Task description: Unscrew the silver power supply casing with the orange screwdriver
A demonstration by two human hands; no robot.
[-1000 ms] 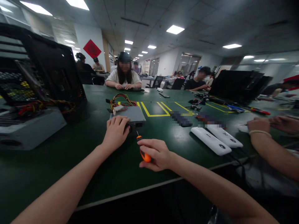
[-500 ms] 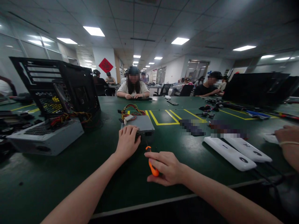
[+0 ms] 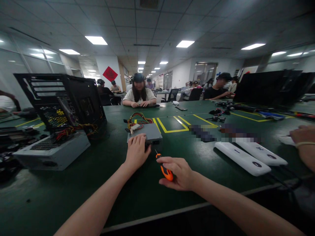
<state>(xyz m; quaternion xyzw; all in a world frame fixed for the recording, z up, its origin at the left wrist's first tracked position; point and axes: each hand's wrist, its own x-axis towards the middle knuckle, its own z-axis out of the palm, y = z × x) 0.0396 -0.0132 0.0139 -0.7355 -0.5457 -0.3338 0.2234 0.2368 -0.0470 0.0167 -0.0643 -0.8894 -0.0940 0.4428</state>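
- Head view: the left hand (image 3: 136, 149) lies over the near left corner of a grey power supply box (image 3: 152, 131), fingers close together on its top, thumb down by its near face; I cannot tell whether it grips or only rests.
- The box sits on the green surface (image 3: 137, 203), between the near and far edges, with coloured cables (image 3: 136, 116) and a white connector (image 3: 136, 127) at its far side.
- The right hand (image 3: 178, 172) has its fingers curled around an orange-and-black screwdriver (image 3: 168, 173), its tip towards the box's near face; contact is unclear.
- Left on the surface, a second grey box (image 3: 69, 149) lies before a black computer case (image 3: 85, 101).
- Right, by the near edge, two white devices (image 3: 242, 160) lie side by side.
- Another person (image 3: 139, 95) sits at the far edge.
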